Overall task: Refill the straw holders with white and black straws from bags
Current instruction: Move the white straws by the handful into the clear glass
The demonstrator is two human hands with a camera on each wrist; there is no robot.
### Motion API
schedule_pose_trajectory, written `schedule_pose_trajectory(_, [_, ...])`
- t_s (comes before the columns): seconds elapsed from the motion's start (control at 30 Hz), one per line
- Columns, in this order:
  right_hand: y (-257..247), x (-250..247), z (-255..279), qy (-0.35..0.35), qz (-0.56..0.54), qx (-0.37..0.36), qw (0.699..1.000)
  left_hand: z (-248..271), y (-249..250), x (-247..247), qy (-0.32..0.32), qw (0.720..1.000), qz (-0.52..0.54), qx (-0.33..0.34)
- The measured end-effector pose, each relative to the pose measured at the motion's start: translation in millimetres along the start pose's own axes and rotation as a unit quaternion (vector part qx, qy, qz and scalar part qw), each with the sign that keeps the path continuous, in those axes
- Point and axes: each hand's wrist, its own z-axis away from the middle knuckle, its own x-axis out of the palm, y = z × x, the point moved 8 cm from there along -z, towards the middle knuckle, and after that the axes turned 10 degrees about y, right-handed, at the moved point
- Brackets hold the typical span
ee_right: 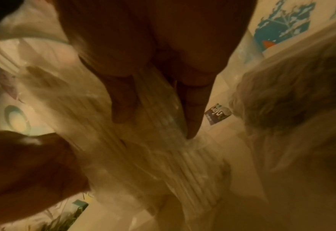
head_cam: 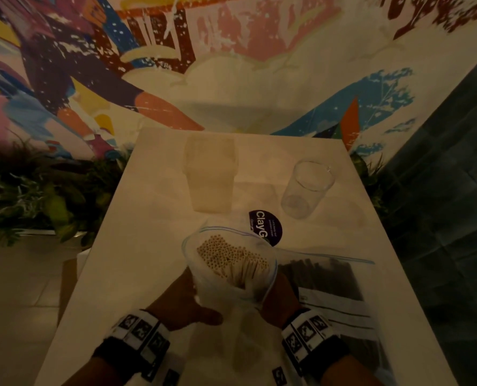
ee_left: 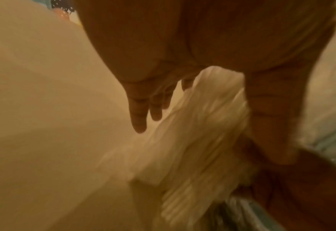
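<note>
a dim room with a loud painted mural [head_cam: 92, 65] on the wall behind, dark foliage [head_cam: 37, 190] at its foot on the left and dark tiles [head_cam: 454, 190] on the right. a long pale table [head_cam: 137, 246] runs away from the viewer. at its far end stands a frosted straw holder [head_cam: 211, 176], and to the right of it a clear glass holder [head_cam: 307, 189], the two well apart. between them and the hands lies a round dark sticker [head_cam: 266, 225] with white lettering that reads "clayg", the rest hidden behind the bag rim; the smaller print on it is too small to read.

near the front edge, a clear zip bag of white straws [head_cam: 231, 257] is held upright above the table, its mouth open so the round straw ends show. the left hand [head_cam: 181, 302] grips the bag's left side, thumb [ee_left: 270, 125] across the front and fingers [ee_left: 137, 115] behind, the plastic bunched between them. the right hand [head_cam: 279, 299] is wrapped round the right side of the same bag, fingers [ee_right: 123, 101] pressed on the straws through the plastic. both wrists wear bands with black-and-white marker squares.

just right of the held bag, a second zip bag of black straws [head_cam: 323, 277] lies flat on the table, with a white printed sheet [head_cam: 340, 310] at its near end; its print cannot be read.
</note>
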Motion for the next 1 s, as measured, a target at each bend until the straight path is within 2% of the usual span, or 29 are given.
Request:
schedule_pose_trajectory(0.1, [12, -3, -5, 0.055, -0.021, 0.011, 0.998, -5, 29, -13, 0.023, 0.993, 0.075, 0.085])
schedule_pose_trajectory(0.17, [14, -1, -4, 0.056, -0.012, 0.016, 0.998, -8, 39, -12, 0.045, 0.99, 0.05, 0.121])
schedule_pose_trajectory(0.27, [7, 3, 3, -0.011, 0.043, 0.014, 0.999, -6, 41, -14, 0.124, 0.979, 0.003, 0.161])
schedule_pose_trajectory(0.37, [14, -11, 6, 0.018, 0.023, -0.003, 1.0, -1, 38, -18, 0.171, 0.973, 0.011, 0.154])
schedule_pose_trajectory(0.47, [15, -48, 23, 0.118, -0.035, -0.018, 0.992, -2, 34, -18, 0.16, 0.975, 0.064, 0.139])
schedule_pose_trajectory(0.53, [-3, -78, 39, 0.212, -0.125, -0.089, 0.965, -1, 34, -20, 0.168, 0.974, 0.067, 0.136])
schedule_pose_trajectory(0.6, [-22, -82, 45, 0.197, -0.217, -0.132, 0.947, -2, 32, -20, 0.16, 0.974, 0.071, 0.144])
schedule_pose_trajectory(0.67, [-29, -65, 36, 0.138, -0.248, -0.123, 0.951, -4, 29, -14, 0.136, 0.978, 0.078, 0.139])
schedule_pose_trajectory(0.7, [-27, -58, 30, 0.132, -0.255, -0.11, 0.952, -5, 26, -11, 0.13, 0.979, 0.081, 0.134])
schedule_pose_trajectory(0.83, [-17, -43, 13, 0.165, -0.236, -0.074, 0.955, -5, 29, -10, 0.136, 0.974, 0.156, 0.096])
schedule_pose_trajectory(0.9, [-21, -39, 12, 0.164, -0.209, -0.097, 0.959, 2, 48, -10, 0.13, 0.972, 0.169, 0.096])
schedule_pose_trajectory(0.93, [-24, -39, 12, 0.168, -0.205, -0.113, 0.958, 3, 53, -6, 0.099, 0.972, 0.189, 0.101])
schedule_pose_trajectory(1.0, [-28, -41, 10, 0.182, -0.219, -0.133, 0.949, 0, 46, -8, 0.121, 0.97, 0.185, 0.103])
